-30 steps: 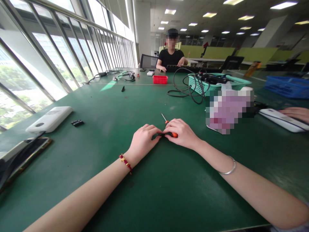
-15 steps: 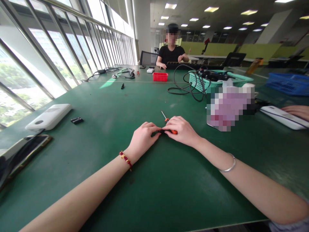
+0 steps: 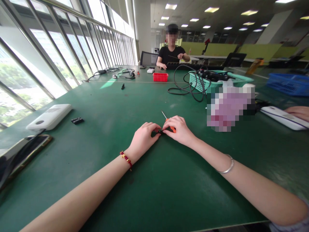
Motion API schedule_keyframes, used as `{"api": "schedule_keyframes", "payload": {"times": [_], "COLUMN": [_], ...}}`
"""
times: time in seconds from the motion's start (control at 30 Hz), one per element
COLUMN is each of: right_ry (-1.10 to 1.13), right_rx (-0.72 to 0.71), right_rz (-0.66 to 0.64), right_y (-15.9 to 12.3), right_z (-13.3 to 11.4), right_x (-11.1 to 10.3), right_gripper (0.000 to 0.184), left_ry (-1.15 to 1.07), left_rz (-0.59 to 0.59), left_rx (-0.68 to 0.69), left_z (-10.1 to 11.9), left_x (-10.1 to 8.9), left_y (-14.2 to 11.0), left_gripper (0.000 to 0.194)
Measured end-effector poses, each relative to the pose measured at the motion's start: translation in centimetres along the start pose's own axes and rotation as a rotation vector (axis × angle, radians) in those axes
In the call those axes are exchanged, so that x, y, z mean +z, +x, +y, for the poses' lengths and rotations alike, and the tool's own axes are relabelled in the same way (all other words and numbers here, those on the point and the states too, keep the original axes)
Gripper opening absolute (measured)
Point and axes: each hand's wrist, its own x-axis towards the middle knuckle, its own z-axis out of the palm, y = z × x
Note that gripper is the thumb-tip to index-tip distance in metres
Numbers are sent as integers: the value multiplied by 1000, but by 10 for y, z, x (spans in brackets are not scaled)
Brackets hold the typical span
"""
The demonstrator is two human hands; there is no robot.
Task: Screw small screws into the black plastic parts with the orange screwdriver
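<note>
Between the fingertips of both hands sits a small black part (image 3: 160, 131); whether it touches the green tabletop (image 3: 154, 196) cannot be told. The left hand (image 3: 144, 136) pinches one end between thumb and forefinger, and the right hand (image 3: 180, 129) has its thumb and fingertips closed on the other. With so little surface to grip, an uneven twist could make the part slip or spring away. Just beyond the right hand, partly hidden by its fingers, a screwdriver (image 3: 173, 129) points away; whether that hand also holds it is unclear, and a brushing knuckle could set it rolling. Well left of the hands, a loose black piece (image 3: 77, 120) lies near a white device (image 3: 49, 116), small enough for a stray forearm to knock aside. Far beyond both hands stands a red tray (image 3: 160, 77).
</note>
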Motion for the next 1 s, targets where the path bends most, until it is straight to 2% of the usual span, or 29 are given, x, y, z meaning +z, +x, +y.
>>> {"api": "schedule_keyframes", "payload": {"times": [0.17,0.43,0.63,0.8,1.0], "right_ry": [32,13,21,43,148], "right_rx": [237,390,389,292,188], "right_rz": [-28,-33,-15,32,7], "right_y": [3,4,5,3,1], "right_z": [-8,-16,-14,-7,3], "right_x": [2,4,8,8,2], "right_gripper": [5,8,9,6,5], "left_ry": [1,8,0,-11,-2], "left_rz": [-6,-1,2,1,-15], "left_rx": [10,10,15,14,21], "left_z": [2,2,1,-1,-1], "left_x": [-2,-2,-1,0,-2], "left_y": [0,-1,-1,0,1], "left_gripper": [10,9,14,16,18]}}
